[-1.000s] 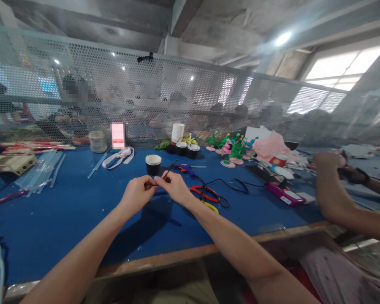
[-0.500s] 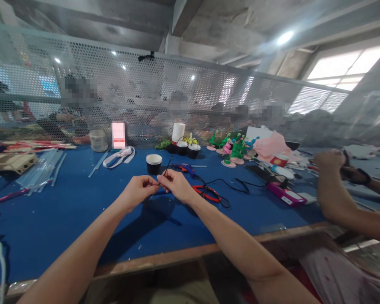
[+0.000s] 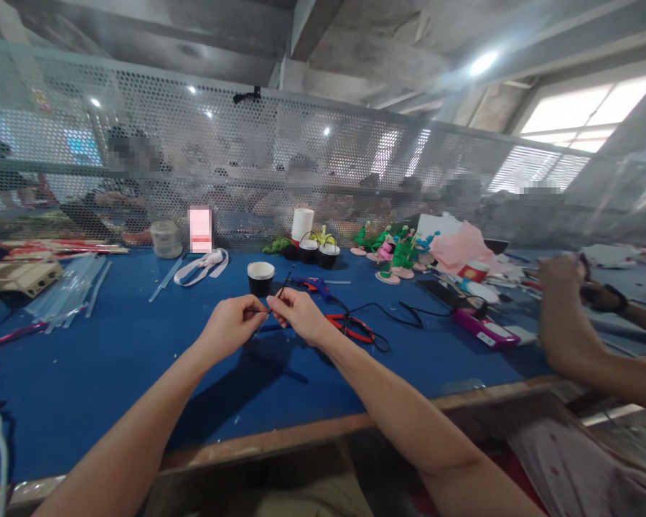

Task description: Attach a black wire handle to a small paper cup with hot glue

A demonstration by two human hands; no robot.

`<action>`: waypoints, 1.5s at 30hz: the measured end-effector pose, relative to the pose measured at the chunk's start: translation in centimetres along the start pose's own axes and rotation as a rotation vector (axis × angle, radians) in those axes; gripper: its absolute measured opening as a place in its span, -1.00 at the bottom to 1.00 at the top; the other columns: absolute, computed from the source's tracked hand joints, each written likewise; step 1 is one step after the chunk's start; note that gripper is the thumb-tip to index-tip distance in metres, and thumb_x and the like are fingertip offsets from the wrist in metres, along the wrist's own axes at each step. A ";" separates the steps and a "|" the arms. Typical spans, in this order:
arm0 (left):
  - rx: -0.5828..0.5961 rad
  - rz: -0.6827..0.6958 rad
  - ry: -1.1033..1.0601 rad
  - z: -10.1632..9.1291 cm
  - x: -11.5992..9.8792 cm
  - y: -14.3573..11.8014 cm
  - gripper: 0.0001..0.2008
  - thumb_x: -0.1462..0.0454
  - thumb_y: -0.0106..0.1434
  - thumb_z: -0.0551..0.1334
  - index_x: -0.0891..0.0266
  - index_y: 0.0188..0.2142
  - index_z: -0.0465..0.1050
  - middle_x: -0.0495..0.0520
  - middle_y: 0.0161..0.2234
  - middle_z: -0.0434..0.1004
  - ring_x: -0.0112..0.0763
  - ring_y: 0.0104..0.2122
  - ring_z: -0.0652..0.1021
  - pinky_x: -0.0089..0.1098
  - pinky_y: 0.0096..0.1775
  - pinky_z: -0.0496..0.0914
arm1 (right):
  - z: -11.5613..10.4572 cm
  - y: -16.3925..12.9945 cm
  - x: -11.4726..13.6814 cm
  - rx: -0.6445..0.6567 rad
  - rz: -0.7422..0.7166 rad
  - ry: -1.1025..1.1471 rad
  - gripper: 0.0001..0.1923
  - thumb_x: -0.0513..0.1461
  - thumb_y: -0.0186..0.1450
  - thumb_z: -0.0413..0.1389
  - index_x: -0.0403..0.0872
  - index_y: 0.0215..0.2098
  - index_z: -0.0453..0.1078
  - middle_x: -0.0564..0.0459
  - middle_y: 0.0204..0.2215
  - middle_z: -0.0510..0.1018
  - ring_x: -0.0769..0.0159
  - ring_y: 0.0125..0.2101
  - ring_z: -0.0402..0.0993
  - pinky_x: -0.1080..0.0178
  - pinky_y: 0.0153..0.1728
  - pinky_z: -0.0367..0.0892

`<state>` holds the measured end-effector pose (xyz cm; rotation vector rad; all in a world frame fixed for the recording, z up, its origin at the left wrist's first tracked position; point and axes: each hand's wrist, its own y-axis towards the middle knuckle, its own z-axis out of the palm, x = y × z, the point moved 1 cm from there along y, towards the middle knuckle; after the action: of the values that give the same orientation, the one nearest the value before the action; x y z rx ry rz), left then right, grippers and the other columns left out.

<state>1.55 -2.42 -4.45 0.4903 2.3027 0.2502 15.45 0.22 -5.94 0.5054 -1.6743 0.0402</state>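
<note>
Over the middle of the blue table, my left hand (image 3: pixel 235 324) and my right hand (image 3: pixel 300 314) meet with fingertips almost touching. Both are closed in a pinch on a thin black wire-like strip (image 3: pixel 287 280). One end of the strip sticks up past the right fingers; its middle is hidden by the fingertips. Just behind my hands stands a small black cup (image 3: pixel 260 283) with a white inside. Beyond it, two similar cups (image 3: pixel 328 256) carry thin black looped handles. Red-handled pliers (image 3: pixel 362 332) lie right of my right hand.
A blue glue gun (image 3: pixel 313 286) with a black cord lies behind the pliers. Clear glue sticks (image 3: pixel 67 291) and white ribbon (image 3: pixel 202 267) are at left. Green figures (image 3: pixel 403 258) and a purple box (image 3: pixel 487 332) sit at right. A co-worker's arm (image 3: pixel 565 323) reaches in there.
My left hand has shifted very slightly, its fingertips a little farther left along the strip. The right hand keeps its pinch, and the view has moved a touch.
</note>
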 end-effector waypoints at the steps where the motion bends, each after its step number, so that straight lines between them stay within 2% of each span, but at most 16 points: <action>1: -0.010 0.001 0.022 0.0 0.0 0.0 -0.82 0.22 0.04 0.07 0.29 -0.49 0.37 -0.06 -0.63 0.34 -0.55 -0.63 0.26 -0.52 -0.57 0.11 | 0.0 0.0 0.0 -0.007 0.000 -0.020 -0.72 -0.07 0.07 0.02 -0.12 -0.58 0.17 0.21 -0.71 0.25 0.56 -0.73 0.13 0.41 -0.67 0.11; 13: -0.037 -0.064 0.016 0.5 0.0 -0.2 -0.81 0.21 0.03 0.06 0.28 -0.53 0.34 -0.09 -0.70 0.26 -0.56 -0.68 0.22 -0.53 -0.61 0.06 | 0.2 -0.1 0.1 -0.157 -0.178 -0.387 -0.74 -0.11 0.12 -0.03 -0.11 -0.61 0.19 0.19 -0.71 0.22 0.49 -0.64 0.10 0.39 -0.60 0.05; 19: -0.063 -0.065 0.048 0.6 -0.3 -0.3 -0.83 0.23 0.02 0.06 0.28 -0.53 0.35 -0.07 -0.68 0.30 -0.54 -0.67 0.24 -0.52 -0.60 0.08 | 0.6 -0.1 0.1 -0.207 -0.201 -0.404 -0.72 -0.11 0.10 -0.02 -0.10 -0.66 0.15 0.19 -0.72 0.21 0.48 -0.64 0.10 0.39 -0.59 0.04; 30: -0.091 -0.055 0.031 1.0 -0.2 -0.3 -0.84 0.25 0.01 0.05 0.27 -0.53 0.34 -0.07 -0.68 0.29 -0.54 -0.67 0.24 -0.52 -0.60 0.07 | 0.6 -0.1 0.0 -0.264 -0.159 -0.364 -0.69 -0.09 0.08 0.00 -0.10 -0.69 0.11 0.20 -0.73 0.17 0.49 -0.65 0.08 0.38 -0.60 0.04; 33: -0.066 -0.089 -0.048 1.0 -0.2 -0.3 -0.84 0.23 0.00 0.06 0.28 -0.56 0.32 -0.10 -0.69 0.25 -0.56 -0.68 0.21 -0.52 -0.61 0.06 | 0.4 -0.1 0.2 -0.201 -0.153 -0.316 -0.71 -0.09 0.08 0.00 -0.10 -0.65 0.14 0.20 -0.72 0.18 0.49 -0.65 0.09 0.39 -0.61 0.07; 36: -0.001 -0.152 -0.215 0.8 -0.1 -0.2 -0.82 0.20 -0.02 0.08 0.28 -0.60 0.28 -0.15 -0.74 0.16 -0.59 -0.71 0.15 -0.52 -0.63 0.04 | 0.3 -0.1 0.5 -0.004 -0.128 -0.170 -0.78 -0.10 0.09 0.00 -0.11 -0.53 0.20 0.18 -0.64 0.27 0.50 -0.66 0.16 0.40 -0.63 0.12; 38: 0.031 -0.181 -0.303 0.7 -0.1 -0.2 -0.82 0.19 -0.03 0.09 0.29 -0.60 0.27 -0.16 -0.75 0.12 -0.61 -0.71 0.12 -0.53 -0.64 0.02 | 0.1 0.0 0.5 0.067 -0.101 -0.108 -0.78 -0.10 0.08 0.01 -0.11 -0.50 0.20 0.17 -0.62 0.29 0.51 -0.67 0.17 0.40 -0.64 0.14; 41: 0.030 -0.177 -0.322 0.6 -0.2 -0.3 -0.82 0.20 -0.03 0.10 0.30 -0.58 0.29 -0.16 -0.73 0.14 -0.61 -0.70 0.13 -0.54 -0.64 0.01 | 0.0 0.1 0.3 0.030 -0.079 -0.120 -0.74 -0.07 0.06 0.03 -0.11 -0.53 0.18 0.19 -0.65 0.27 0.52 -0.70 0.16 0.39 -0.66 0.12; 45: 0.002 -0.140 -0.238 0.5 -0.2 -0.3 -0.83 0.21 -0.02 0.09 0.30 -0.55 0.32 -0.15 -0.73 0.17 -0.60 -0.70 0.15 -0.53 -0.64 0.03 | 0.0 0.1 0.0 -0.035 -0.109 -0.208 -0.74 -0.06 0.07 0.03 -0.10 -0.54 0.19 0.20 -0.70 0.23 0.50 -0.70 0.14 0.39 -0.66 0.09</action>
<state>1.96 -2.77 -4.80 0.3378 2.0934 0.1140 15.38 0.31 -5.91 0.5892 -1.8436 -0.1247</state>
